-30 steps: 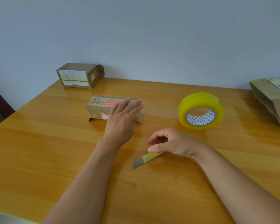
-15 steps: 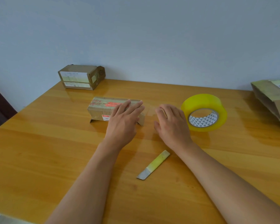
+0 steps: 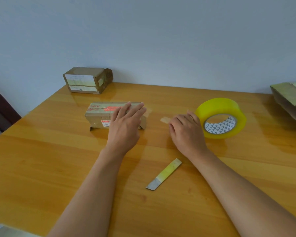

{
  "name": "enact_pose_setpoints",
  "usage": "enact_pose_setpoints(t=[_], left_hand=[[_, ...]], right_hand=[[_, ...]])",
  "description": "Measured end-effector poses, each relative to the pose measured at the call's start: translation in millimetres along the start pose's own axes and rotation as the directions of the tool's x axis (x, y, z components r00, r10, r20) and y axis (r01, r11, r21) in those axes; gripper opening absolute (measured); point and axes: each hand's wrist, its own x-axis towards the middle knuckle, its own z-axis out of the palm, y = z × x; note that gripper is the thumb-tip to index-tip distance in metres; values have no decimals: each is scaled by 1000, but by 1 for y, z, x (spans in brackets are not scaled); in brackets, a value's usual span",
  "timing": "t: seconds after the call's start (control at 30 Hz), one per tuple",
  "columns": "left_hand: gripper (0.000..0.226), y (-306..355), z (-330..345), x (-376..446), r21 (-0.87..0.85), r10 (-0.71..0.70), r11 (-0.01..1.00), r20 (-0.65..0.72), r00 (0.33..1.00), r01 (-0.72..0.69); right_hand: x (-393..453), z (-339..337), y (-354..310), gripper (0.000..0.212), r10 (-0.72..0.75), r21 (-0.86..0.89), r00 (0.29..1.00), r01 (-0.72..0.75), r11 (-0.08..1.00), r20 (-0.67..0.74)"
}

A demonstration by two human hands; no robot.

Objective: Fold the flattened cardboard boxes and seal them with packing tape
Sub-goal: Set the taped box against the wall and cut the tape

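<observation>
Cardboard box (image 3: 99,115) under flat left hand (image 3: 125,124).

The counter (image 3: 41,168) was glossy, honey-coloured wood, set against a pale wall. A small folded box (image 3: 101,115) with a red label sat near its middle. A second, taped box (image 3: 85,80) stood at the far left corner by the wall. A roll of yellow tape (image 3: 220,117) leaned tilted to the right of centre. A blade (image 3: 163,174) with a yellow-wrapped handle lay flat nearer the front edge. Flattened cardboard (image 3: 290,100) lay at the right edge, partly out of view.
</observation>
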Motion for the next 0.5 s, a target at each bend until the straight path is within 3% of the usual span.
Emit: enact_pose_setpoints(t=[0.23, 0.5], left_hand=[[47, 2, 2, -1, 25, 5, 1000, 7, 1000, -5], [48, 3, 1, -1, 21, -6, 1000, 25, 1000, 5]], right_hand=[[0, 0, -12, 10, -50, 1, 942, 52, 999, 331], [1, -18, -15, 47, -66, 48, 843, 48, 998, 534]])
